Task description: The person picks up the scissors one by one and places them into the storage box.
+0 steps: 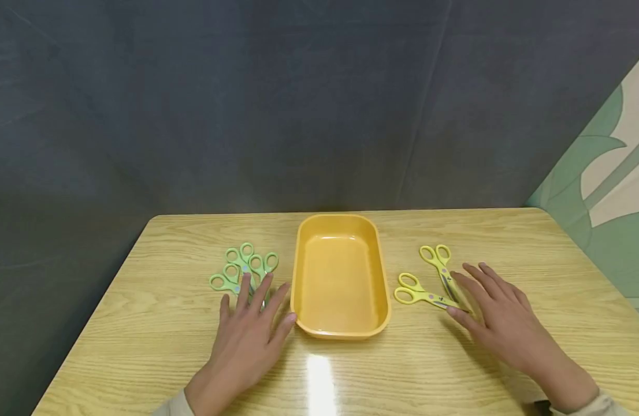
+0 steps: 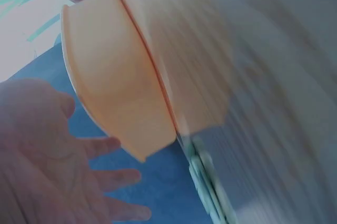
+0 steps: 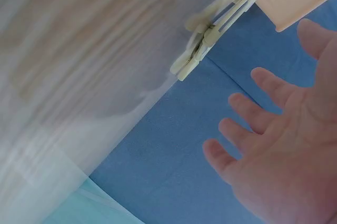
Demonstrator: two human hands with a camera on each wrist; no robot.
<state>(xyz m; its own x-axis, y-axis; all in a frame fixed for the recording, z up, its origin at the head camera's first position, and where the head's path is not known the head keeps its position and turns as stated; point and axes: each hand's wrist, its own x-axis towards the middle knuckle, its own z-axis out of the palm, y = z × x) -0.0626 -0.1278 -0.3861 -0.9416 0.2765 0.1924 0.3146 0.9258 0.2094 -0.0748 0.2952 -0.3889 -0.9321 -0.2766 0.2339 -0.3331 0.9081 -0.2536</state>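
Observation:
Three pairs of green-handled scissors (image 1: 245,268) lie bunched on the table's left side, their blades partly hidden by my left hand (image 1: 249,335). That hand hovers over them with fingers spread and holds nothing; its thumb is close to an orange tray (image 1: 340,277). On the right lie two pairs of yellow-handled scissors, one farther back (image 1: 440,266) and one nearer (image 1: 422,296), with blade tips converging. Beside those tips my right hand (image 1: 506,326) holds nothing, fingers extended and apart. The right wrist view shows its open palm (image 3: 284,145) separate from the yellow scissors (image 3: 210,34).
The orange tray stands mid-table between both groups of scissors, with nothing inside. A wood-grain table (image 1: 350,381) carries everything. Dark cloth (image 1: 298,104) hangs behind the table, and a leaf-patterned green and white surface (image 1: 616,190) is at the right.

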